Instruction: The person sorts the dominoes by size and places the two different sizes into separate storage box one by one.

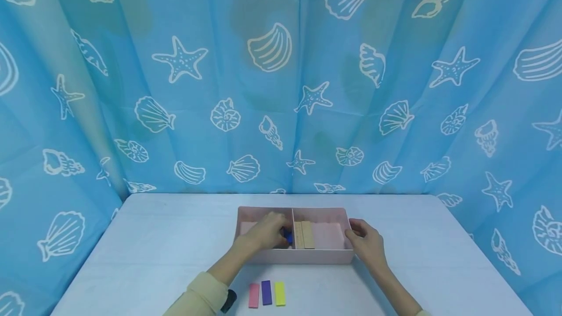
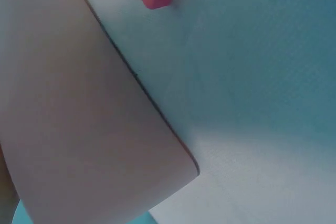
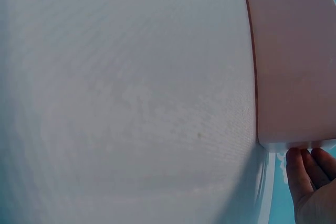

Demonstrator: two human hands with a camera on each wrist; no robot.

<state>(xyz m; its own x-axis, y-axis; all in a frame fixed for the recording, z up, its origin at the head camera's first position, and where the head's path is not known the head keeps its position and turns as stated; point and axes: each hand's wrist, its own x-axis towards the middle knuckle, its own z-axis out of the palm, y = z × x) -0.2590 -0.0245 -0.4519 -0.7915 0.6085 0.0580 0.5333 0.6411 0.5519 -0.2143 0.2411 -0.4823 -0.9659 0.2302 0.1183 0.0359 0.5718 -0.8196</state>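
A pink two-compartment box (image 1: 303, 256) stands on the white table. My left hand (image 1: 263, 233) reaches into its left compartment, thumb and fingers around a blue block (image 1: 288, 236) by the divider; the hand hides part of the block. At the box's right end, my right hand (image 1: 369, 245) holds the wall, thumb at the rim. The right wrist view has the fingers of this hand (image 3: 314, 187) against the outside of the box (image 3: 296, 66). Wooden pieces (image 1: 304, 235) lie in the right compartment, against the divider.
In front of the box, a pink block (image 1: 253, 295), a purple block (image 1: 266, 292) and a yellow block (image 1: 280, 293) lie side by side on the table (image 1: 175, 238). Behind the table hangs a blue curtain (image 1: 197, 111) with shell patterns.
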